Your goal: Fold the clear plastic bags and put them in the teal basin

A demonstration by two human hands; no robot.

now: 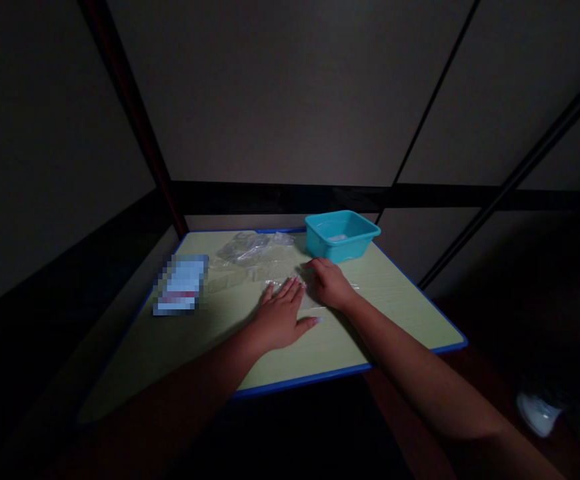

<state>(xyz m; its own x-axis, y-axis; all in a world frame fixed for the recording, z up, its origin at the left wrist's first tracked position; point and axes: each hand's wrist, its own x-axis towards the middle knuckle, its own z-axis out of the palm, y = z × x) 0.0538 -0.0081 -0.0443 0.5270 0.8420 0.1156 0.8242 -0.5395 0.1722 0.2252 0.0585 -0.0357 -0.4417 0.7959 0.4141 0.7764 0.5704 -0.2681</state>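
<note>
My left hand [283, 317] lies palm down near the middle of the table, fingers stretched out and thumb apart. Its fingertips touch a thin clear plastic sheet or bag [313, 301] that lies flat. My right hand [327, 280] rests on the far side of the same plastic, its index finger pointing left and the other fingers curled under. Whatever those curled fingers hold, if anything, is hidden. Beyond the hands is a loose, crumpled heap of clear plastic bags [250, 248]. Just past my right hand stands a turquoise plastic basin [340, 251] with a small pale item inside.
The pale yellow-green table [395, 307] has a blue edge and stands against a panelled wall [280, 93]. A pixelated flat rectangular object [181, 285] lies at its left side. On the dark floor at the lower right is a white shoe [539, 415].
</note>
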